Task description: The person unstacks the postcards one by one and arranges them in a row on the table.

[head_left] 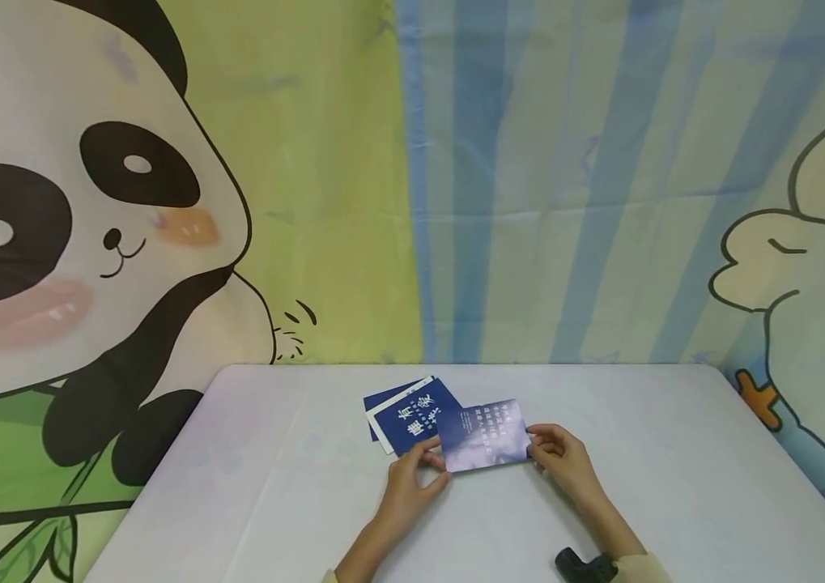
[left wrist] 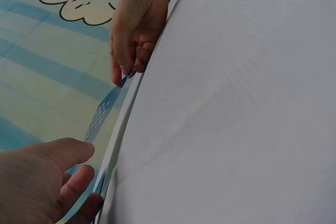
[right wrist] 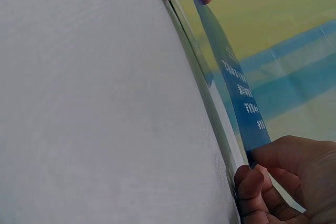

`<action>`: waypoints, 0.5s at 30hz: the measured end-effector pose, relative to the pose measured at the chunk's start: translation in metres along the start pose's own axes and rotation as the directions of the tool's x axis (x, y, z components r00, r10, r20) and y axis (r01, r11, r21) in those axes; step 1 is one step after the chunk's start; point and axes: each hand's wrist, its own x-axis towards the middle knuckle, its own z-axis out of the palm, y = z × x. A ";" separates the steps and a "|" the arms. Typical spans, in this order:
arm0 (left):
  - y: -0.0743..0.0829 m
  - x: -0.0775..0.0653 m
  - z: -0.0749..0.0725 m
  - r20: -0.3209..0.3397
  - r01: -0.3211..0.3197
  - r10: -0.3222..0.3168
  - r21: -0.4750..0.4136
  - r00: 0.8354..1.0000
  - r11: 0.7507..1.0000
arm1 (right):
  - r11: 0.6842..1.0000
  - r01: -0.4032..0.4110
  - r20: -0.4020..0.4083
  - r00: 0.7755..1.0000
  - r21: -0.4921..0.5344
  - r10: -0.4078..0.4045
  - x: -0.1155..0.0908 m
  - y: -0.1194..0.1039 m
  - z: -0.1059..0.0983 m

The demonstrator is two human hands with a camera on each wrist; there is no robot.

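Observation:
A purple-blue printed card [head_left: 485, 437] with white writing is held by its two short ends, tilted over the white table. My right hand [head_left: 565, 461] pinches its right end between thumb and fingers, which the right wrist view shows closely. At the lower left corner, the thumb and fingers of my left hand [head_left: 412, 486] hold the other end. In the left wrist view the card [left wrist: 103, 111] appears nearly edge-on between both hands. Dark blue cards [head_left: 412, 417] with white characters and white borders lie overlapping on the table, just behind my left hand and partly covered by the held card.
The white table [head_left: 310, 502] ends at a back edge against a printed cloth. A panda drawing [head_left: 164, 219] covers the cloth's left side. Near my right sleeve, at the front, is a black object [head_left: 585, 567], cut off by the frame.

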 end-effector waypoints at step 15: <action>0.012 0.002 0.018 0.109 -0.033 0.020 0.118 0.994 0.992 | 0.999 -0.002 -0.053 0.999 -0.050 0.000 -0.005 0.007 -0.025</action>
